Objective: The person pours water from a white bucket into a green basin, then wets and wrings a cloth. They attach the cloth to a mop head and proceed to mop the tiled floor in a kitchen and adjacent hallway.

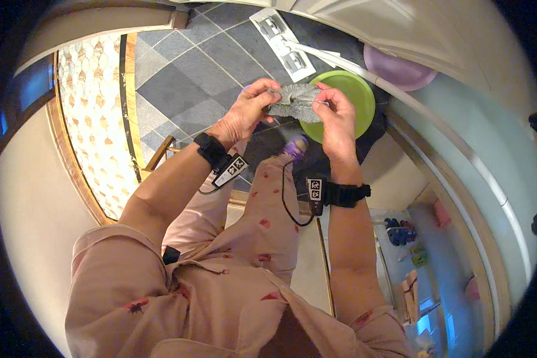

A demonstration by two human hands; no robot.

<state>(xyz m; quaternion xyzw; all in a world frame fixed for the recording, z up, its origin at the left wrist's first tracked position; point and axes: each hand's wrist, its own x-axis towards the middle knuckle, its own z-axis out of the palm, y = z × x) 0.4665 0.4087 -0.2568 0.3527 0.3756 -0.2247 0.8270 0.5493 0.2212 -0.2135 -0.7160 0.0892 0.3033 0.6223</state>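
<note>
A grey textured cloth, bunched and folded, is stretched between both hands in front of me. My left hand grips its left end between thumb and fingers. At the right end, my right hand pinches the cloth with thumb and fingertips. Below the cloth and partly behind my right hand is a green plastic basin on the floor. Beyond the cloth lies a flat mop head with its pad side down and grey clips on top. Its white pole runs off to the right.
Dark grey tiles cover the floor. A purple basin sits by the cream panel at the back right. To the left is a patterned threshold strip; a small wooden piece of furniture stands near my left forearm.
</note>
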